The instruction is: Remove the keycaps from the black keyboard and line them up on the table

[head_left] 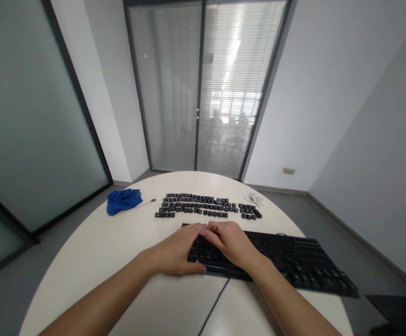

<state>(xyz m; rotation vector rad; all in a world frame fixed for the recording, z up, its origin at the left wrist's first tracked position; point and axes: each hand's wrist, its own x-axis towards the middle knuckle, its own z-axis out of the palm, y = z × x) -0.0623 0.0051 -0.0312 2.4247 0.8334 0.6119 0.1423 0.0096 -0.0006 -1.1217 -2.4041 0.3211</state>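
Note:
A black keyboard (276,256) lies at a slant on the round table, its right end reaching past the table's edge. My left hand (178,249) grips its left end, thumb along the near edge and fingers over the far side. Above the keys, my right hand (231,240) is closed in a pinch close to the left fingertips; whatever is between its fingers is hidden. Bare sockets seem to show on part of the keyboard. Beyond it, loose black keycaps (195,205) lie in rows, with a smaller group of keycaps (250,211) to their right.
On the white table (94,252), a blue cloth (124,200) lies at the left beside a thin dark-tipped brush (136,207). A crumpled white item (255,199) sits at the far right. One black cable (214,305) runs toward me. A dark flat object (399,310) shows at lower right.

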